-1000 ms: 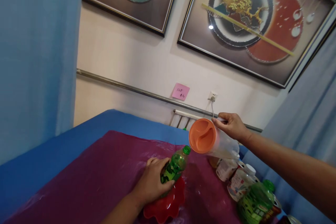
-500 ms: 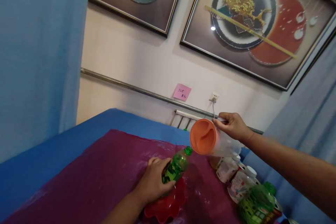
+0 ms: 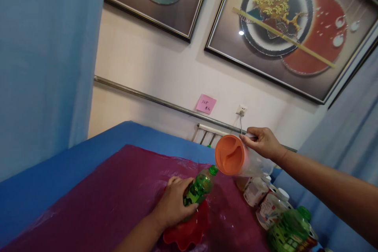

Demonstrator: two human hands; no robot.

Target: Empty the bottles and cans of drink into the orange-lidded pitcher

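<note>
My left hand (image 3: 174,204) is wrapped round a green plastic bottle (image 3: 201,187), which leans to the right above a red scallop-edged bowl (image 3: 189,234). The bottle's green neck points up toward a clear pitcher (image 3: 256,163) with an orange lid (image 3: 229,154). By its handle, my right hand (image 3: 262,141) grips this pitcher, tipped on its side with the lid facing left and toward me. A small gap lies between the lid and the bottle's mouth. No stream of liquid can be made out. My left fingers hide part of the bottle and the bowl's far side.
Along the right edge stand white-labelled bottles (image 3: 270,208), a big green bottle (image 3: 289,228) and cans partly hidden behind them. A purple plastic sheet (image 3: 118,193) covers the blue table (image 3: 141,134). Blue curtains (image 3: 47,59) hang at both sides; a metal rail (image 3: 153,99) crosses the wall.
The whole view has shifted slightly. Both hands keep their holds on the bottle and the pitcher, with hardly any movement between them.
</note>
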